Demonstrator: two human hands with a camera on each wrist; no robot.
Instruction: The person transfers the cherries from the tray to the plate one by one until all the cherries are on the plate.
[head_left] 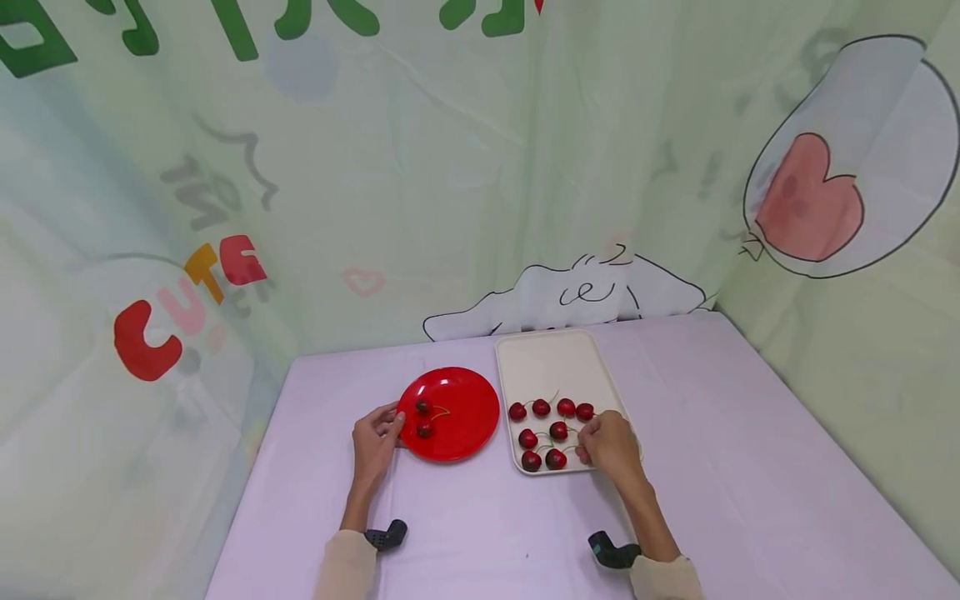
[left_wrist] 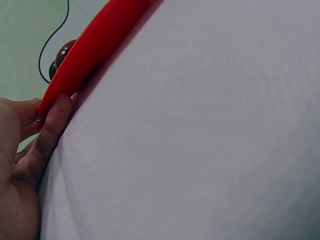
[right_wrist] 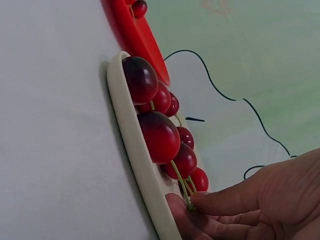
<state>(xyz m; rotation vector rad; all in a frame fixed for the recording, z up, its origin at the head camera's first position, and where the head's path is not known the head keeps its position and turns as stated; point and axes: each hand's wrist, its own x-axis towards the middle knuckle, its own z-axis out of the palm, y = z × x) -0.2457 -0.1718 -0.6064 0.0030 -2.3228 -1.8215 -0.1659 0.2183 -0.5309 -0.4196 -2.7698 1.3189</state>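
Note:
My left hand (head_left: 373, 442) grips the left rim of a round red plate (head_left: 468, 421), thumb on the upper side and fingers underneath in the left wrist view. Two dark red cherries (head_left: 425, 429) with thin stems lie on the plate's left part. Over the right front of a cream tray (head_left: 551, 358), my right hand (head_left: 611, 443) pinches the joined ends of green cherry stems (right_wrist: 181, 182) between thumb and fingers. These stems lead to a pair of cherries (right_wrist: 159, 137) still within the tray. Several other cherries (head_left: 541, 407) lie beside them in the tray's front half.
Plate and tray stand side by side on a table with a pale lilac cloth (head_left: 480, 533). Behind the table hangs a printed curtain (head_left: 450, 208), with another stretch of it along each side. The tray's raised rim (right_wrist: 132, 145) runs close under the right fingers.

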